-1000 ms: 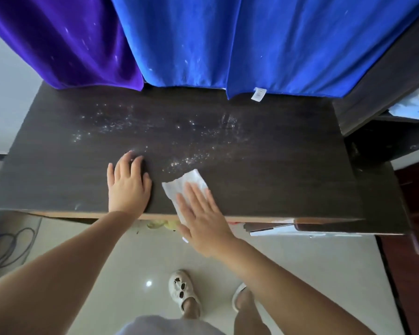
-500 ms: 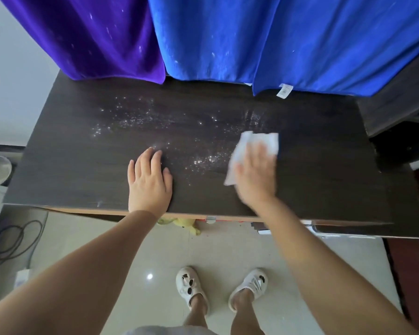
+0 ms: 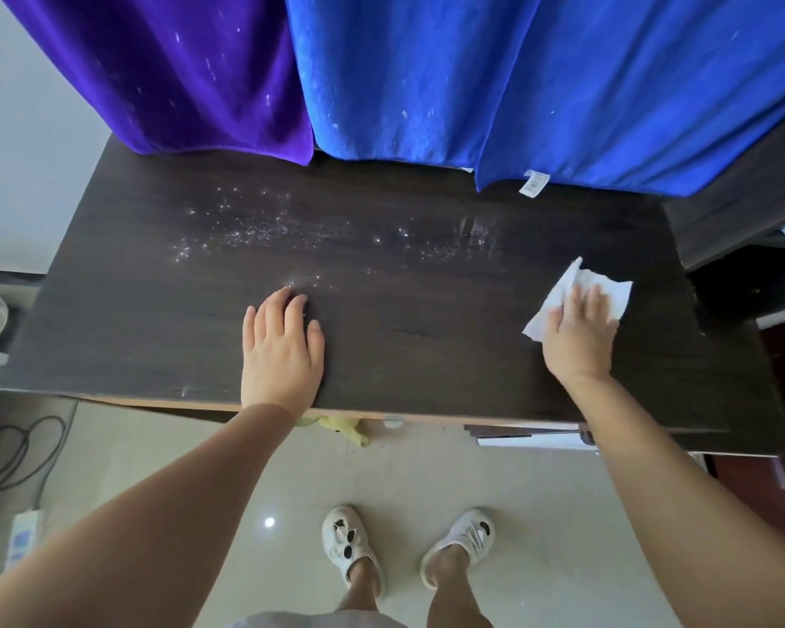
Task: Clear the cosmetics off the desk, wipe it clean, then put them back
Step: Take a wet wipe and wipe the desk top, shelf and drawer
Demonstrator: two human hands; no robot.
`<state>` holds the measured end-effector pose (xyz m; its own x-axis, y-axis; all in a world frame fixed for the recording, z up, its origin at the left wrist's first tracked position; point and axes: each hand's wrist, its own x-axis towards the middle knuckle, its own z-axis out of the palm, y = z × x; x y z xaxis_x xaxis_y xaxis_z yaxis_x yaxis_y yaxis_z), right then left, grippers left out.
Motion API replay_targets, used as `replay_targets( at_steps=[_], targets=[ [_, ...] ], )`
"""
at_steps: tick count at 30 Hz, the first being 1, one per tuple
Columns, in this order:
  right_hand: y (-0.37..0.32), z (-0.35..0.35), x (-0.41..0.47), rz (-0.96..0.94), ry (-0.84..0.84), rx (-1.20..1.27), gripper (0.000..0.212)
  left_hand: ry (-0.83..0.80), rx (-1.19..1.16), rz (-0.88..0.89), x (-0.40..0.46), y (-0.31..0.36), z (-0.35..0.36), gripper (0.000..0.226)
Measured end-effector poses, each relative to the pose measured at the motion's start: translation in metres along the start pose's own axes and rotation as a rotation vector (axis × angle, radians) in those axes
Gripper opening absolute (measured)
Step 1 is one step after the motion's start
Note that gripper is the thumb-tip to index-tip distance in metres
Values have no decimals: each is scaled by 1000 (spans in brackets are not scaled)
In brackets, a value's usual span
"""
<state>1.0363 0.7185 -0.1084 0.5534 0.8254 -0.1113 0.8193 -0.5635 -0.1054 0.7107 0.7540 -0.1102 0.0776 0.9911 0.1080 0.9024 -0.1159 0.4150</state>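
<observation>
The dark wooden desk [image 3: 427, 355] lies below me with no cosmetics on it. White specks of powder [image 3: 264, 228] are scattered across its far middle and left. My right hand [image 3: 578, 337] presses flat on a white tissue [image 3: 608, 287] near the desk's right end. My left hand [image 3: 282, 351] rests palm down on the desk near its front edge, fingers together and holding nothing.
A purple cloth [image 3: 177, 70] and a blue cloth [image 3: 517, 83] hang over the desk's back edge. A dark shelf unit [image 3: 744, 247] stands at the right. Cables [image 3: 14, 446] lie on the floor at left, and a yellow object [image 3: 345, 428] sits under the desk front.
My right hand has swept the tissue from the front middle of the desk to the right end, clearing the powder near the middle. My left hand has stayed in place.
</observation>
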Motion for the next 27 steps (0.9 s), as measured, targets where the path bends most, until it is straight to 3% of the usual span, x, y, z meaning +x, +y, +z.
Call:
replay_targets(
  at_steps=[2, 5, 8, 10, 12, 13, 17, 19, 20, 22, 24, 27],
  targets=[
    [-44, 8, -13, -24, 61, -20, 56, -4, 8, 2, 0, 0, 0, 49],
    [-120, 33, -68, -518, 11, -31, 55, -17, 11, -9, 0, 0, 0, 52],
    [-145, 42, -129, -1063, -104, 5, 53, -22, -3, -24, 1, 1, 1, 55],
    [-119, 42, -115, -1201, -156, -33, 53, -21, 12, -17, 0, 1, 1, 54],
    [-77, 40, -75, -1099, -87, -71, 51, -19, 37, -3, 0, 0, 1, 51],
    [-53, 36, -50, -928, -55, -65, 52, -19, 47, 4, 0, 0, 1, 49],
    [8, -4, 28, 8, -49, 32, 55, -34, 81, 21, 0, 0, 1, 47],
    [-15, -11, 50, 195, -96, 30, 55, -36, 92, 21, 0, 0, 1, 46],
    [-38, -9, 54, 173, -104, 28, 55, -39, 94, 18, 1, 0, 1, 46],
    [-91, 4, 44, -58, -94, 24, 55, -43, 96, 15, 1, 0, 1, 46],
    [-142, 16, 14, -472, -89, -11, 55, -43, 94, 17, 1, 1, 1, 46],
    [-167, 18, -31, -1029, -264, -38, 54, -36, 85, 17, 1, 2, 0, 45]
  ],
)
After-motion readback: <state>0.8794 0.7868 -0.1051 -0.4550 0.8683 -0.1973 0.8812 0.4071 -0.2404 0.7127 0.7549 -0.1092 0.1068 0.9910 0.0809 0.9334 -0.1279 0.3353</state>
